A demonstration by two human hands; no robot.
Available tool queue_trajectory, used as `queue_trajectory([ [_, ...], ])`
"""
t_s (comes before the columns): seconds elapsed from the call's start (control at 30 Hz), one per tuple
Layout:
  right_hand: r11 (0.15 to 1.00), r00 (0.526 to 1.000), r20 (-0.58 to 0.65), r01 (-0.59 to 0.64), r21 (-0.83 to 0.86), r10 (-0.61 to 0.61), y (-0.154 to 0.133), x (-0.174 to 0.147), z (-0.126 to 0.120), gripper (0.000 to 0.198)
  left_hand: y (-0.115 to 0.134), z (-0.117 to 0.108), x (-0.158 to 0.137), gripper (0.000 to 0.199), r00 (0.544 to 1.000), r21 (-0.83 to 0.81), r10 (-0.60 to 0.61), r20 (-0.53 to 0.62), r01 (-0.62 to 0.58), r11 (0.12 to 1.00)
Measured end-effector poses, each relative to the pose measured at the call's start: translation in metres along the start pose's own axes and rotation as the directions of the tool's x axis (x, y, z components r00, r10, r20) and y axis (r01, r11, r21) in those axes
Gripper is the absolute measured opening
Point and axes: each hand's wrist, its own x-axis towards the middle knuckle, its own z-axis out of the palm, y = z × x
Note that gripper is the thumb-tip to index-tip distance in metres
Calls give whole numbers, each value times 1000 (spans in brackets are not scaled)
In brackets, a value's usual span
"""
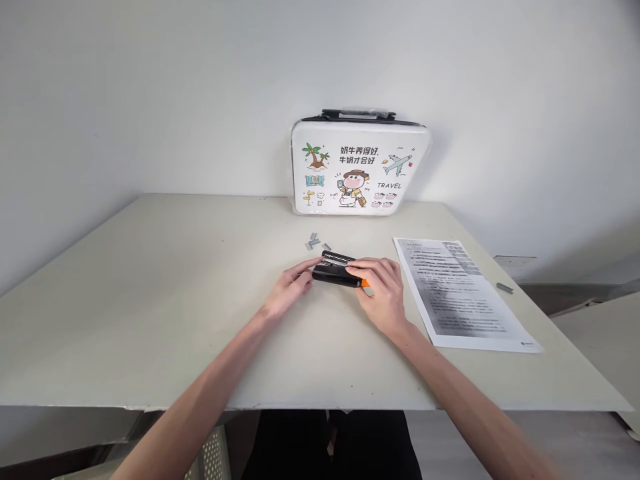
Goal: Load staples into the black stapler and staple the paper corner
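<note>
A pale table (150, 300) fills the near scene, its far edge against a plain white wall (150, 80) in soft, even light. A white case with cartoon travel pictures (360, 167) stands upright at that wall. Another pale surface (600, 327) lies at the right.

stapler (336, 268) on table (150, 300), paper (463, 293) right

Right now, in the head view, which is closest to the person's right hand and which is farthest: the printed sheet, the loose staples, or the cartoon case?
From the right hand, which rests on the black stapler:
1. Printed sheet, just to its right on the table.
2. Loose staples, behind it and to the left.
3. Cartoon case, upright against the wall at the table's back edge.
</note>
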Motion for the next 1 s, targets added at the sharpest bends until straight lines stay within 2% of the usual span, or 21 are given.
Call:
queue_trajectory([
  [0.1,997,997,-3,-83,-7,83,3,-1,2,29,1,0,1,38,997,-169,-75,-34,68,983],
  [0.2,974,975,16,-220,-53,221,9,-4,3,12,2,-2,2,32,987,-368,-151,-55,121,922],
  [0.33,914,919,24,-387,-121,392,17,-10,4,13,5,-5,2,28,977,-543,-206,-58,143,828],
  [0.43,844,853,7,-514,-152,521,22,-13,5,20,6,-6,4,20,962,-644,-269,-54,172,746],
  [0.57,706,713,38,-683,-189,700,29,-10,11,28,5,-8,6,13,948,-716,-314,-50,185,673],
  [0.63,663,668,57,-718,-212,742,33,-3,19,29,4,-9,7,18,947,-735,-317,-40,187,651],
  [0.83,591,592,87,-760,-271,801,35,34,64,29,4,-12,7,23,938,-779,-346,-14,207,592],
  [0.93,608,600,119,-750,-260,791,31,49,85,30,5,-13,7,23,937,-778,-349,-14,209,593],
  [1.0,638,617,166,-731,-240,769,28,51,91,35,5,-14,7,24,938,-777,-346,-17,205,595],
])
